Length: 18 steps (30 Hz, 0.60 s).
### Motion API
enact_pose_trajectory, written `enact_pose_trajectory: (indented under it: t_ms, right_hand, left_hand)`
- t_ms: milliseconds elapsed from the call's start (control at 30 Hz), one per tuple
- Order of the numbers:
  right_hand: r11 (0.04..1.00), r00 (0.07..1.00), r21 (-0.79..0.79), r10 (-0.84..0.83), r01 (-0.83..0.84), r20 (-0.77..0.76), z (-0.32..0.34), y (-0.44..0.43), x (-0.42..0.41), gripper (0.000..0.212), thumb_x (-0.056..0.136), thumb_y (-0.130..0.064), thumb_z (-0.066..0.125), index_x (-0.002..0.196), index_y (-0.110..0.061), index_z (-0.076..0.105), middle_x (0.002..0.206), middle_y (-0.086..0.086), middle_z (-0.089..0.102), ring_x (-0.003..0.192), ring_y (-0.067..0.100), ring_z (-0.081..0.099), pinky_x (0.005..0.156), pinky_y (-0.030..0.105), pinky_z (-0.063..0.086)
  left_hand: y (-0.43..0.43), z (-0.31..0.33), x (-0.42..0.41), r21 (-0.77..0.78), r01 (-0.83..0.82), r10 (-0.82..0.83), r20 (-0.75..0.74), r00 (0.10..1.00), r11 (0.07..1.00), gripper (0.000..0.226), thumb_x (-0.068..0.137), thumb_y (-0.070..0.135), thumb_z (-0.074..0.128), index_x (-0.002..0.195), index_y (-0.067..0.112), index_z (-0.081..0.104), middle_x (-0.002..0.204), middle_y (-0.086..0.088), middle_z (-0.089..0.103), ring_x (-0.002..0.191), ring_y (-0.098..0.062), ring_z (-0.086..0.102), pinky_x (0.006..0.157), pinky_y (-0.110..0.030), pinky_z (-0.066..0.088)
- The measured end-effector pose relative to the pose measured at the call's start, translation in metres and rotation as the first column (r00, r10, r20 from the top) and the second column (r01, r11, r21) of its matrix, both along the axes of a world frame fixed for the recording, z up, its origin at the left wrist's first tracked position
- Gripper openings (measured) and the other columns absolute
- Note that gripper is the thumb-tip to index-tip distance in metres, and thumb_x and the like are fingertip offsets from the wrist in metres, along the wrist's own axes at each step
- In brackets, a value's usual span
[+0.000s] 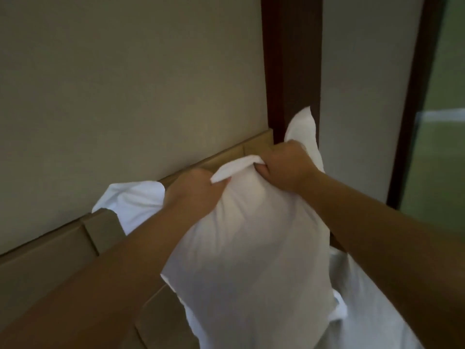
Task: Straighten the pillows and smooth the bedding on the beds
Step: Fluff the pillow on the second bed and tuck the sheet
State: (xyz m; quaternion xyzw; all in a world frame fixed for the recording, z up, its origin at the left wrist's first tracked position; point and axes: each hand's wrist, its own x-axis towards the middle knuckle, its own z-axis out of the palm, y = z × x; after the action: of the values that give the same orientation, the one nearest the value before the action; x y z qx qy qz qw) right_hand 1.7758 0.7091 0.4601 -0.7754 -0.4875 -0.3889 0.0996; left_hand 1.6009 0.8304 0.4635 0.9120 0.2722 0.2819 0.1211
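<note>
A white pillow (251,260) stands on end in the middle of the head view, held up in front of the padded headboard. My left hand (193,195) is clenched on its top edge at the left. My right hand (286,165) is clenched on the same edge at the right, with a fold of the case bunched between the two hands. One upper corner of the pillow pokes up behind my right hand, another sticks out left behind my left wrist. White bedding (372,306) lies below the pillow at the lower right.
A beige padded headboard (50,253) runs along the plain wall (125,84) from lower left to centre. A dark wooden post (292,66) rises behind the pillow. To the right are a pale panel and a dark-framed glass pane (437,147).
</note>
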Motion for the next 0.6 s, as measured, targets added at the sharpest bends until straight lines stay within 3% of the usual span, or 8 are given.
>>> enact_pose_trajectory:
  t_ms: [100, 233, 367, 433, 533, 600]
  right_hand:
    - [0.999, 0.999, -0.011, 0.035, -0.035, 0.025, -0.008, 0.0, 0.052, 0.049, 0.086, -0.042, 0.032, 0.071, -0.007, 0.061, 0.06, 0.015, 0.063, 0.051, 0.032, 0.059, 0.058, 0.038, 0.046]
    - [0.985, 0.999, -0.169, -0.024, 0.018, -0.033, -0.018, -0.003, 0.104, 0.047, 0.095, -0.038, 0.035, 0.083, -0.002, 0.062, 0.074, 0.021, 0.066, 0.068, 0.037, 0.062, 0.072, 0.044, 0.044]
    - [0.978, 0.999, -0.209, -0.02, 0.014, -0.028, -0.037, -0.006, 0.149, 0.052, 0.088, -0.039, 0.03, 0.068, -0.001, 0.059, 0.057, 0.018, 0.061, 0.049, 0.033, 0.058, 0.059, 0.043, 0.048]
    - [0.969, 0.999, -0.246, -0.014, 0.003, -0.043, -0.042, -0.003, 0.167, 0.053, 0.087, -0.042, 0.028, 0.07, -0.003, 0.06, 0.061, 0.017, 0.063, 0.053, 0.033, 0.059, 0.062, 0.042, 0.048]
    - [0.968, 0.997, -0.25, -0.025, 0.005, -0.078, -0.062, -0.005, 0.194, 0.055, 0.086, -0.045, 0.025, 0.076, -0.004, 0.06, 0.069, 0.016, 0.064, 0.062, 0.033, 0.061, 0.07, 0.043, 0.048]
    - [0.949, 0.991, -0.312, -0.07, 0.031, -0.116, -0.087, -0.007, 0.208, 0.061, 0.085, -0.048, 0.018, 0.088, -0.005, 0.061, 0.084, 0.016, 0.065, 0.078, 0.034, 0.061, 0.082, 0.045, 0.045]
  left_hand:
    - [-0.005, -0.007, 0.045, -0.023, 0.0, 0.001, 0.032, 0.999, 1.0, 0.051, 0.091, 0.058, 0.046, 0.08, 0.015, 0.07, 0.073, -0.001, 0.068, 0.076, -0.025, 0.066, 0.064, -0.026, 0.042]
    - [-0.014, -0.031, 0.102, -0.118, 0.016, -0.014, 0.021, 1.0, 0.993, 0.042, 0.093, 0.054, 0.044, 0.074, 0.022, 0.062, 0.065, 0.007, 0.057, 0.071, -0.021, 0.061, 0.063, -0.028, 0.041]
    - [-0.028, -0.053, 0.151, -0.165, 0.016, -0.01, 0.038, 0.999, 0.986, 0.037, 0.096, 0.048, 0.043, 0.075, 0.023, 0.06, 0.064, 0.008, 0.054, 0.061, -0.014, 0.054, 0.05, -0.022, 0.034]
    - [-0.031, -0.065, 0.167, -0.141, 0.005, -0.001, 0.026, 1.0, 0.99, 0.038, 0.097, 0.048, 0.043, 0.076, 0.021, 0.061, 0.063, 0.008, 0.053, 0.056, -0.007, 0.05, 0.047, -0.02, 0.033]
    - [-0.032, -0.088, 0.19, -0.227, 0.036, -0.024, 0.057, 0.998, 0.973, 0.042, 0.096, 0.049, 0.045, 0.076, 0.017, 0.064, 0.068, 0.002, 0.061, 0.067, -0.018, 0.061, 0.061, -0.028, 0.05]
    - [-0.032, -0.111, 0.203, -0.329, 0.004, -0.001, 0.01, 1.0, 0.944, 0.044, 0.093, 0.055, 0.046, 0.073, 0.019, 0.063, 0.069, 0.002, 0.062, 0.071, -0.023, 0.063, 0.064, -0.031, 0.049]
